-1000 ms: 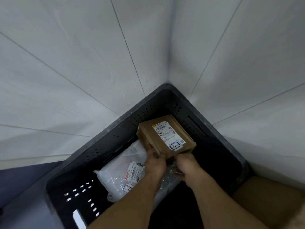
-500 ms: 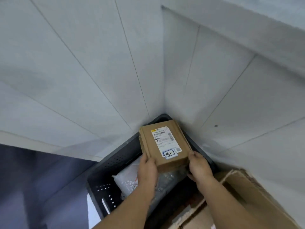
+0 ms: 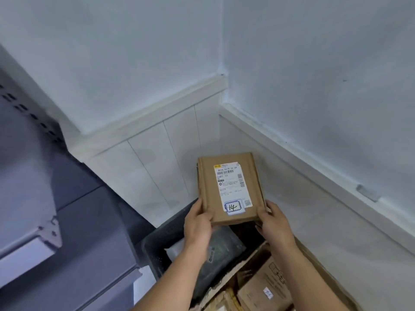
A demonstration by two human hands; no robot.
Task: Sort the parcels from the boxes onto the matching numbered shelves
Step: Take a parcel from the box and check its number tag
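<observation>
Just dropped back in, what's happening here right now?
A person holds a brown cardboard parcel up over the dark crate in the room's corner, the left hand and right hand gripping its near corners. Its sticker marked 14 faces the camera. A plastic-bagged parcel lies in the crate, and more parcels sit in the open cardboard box beside it. Nothing is shelved yet; grey metal shelving shows at the left.

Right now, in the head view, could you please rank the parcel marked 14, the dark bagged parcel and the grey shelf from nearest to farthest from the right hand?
1. parcel marked 14: in the grip of the right hand, at its near right corner.
2. dark bagged parcel: lower left, in the black crate.
3. grey shelf: far left.
</observation>
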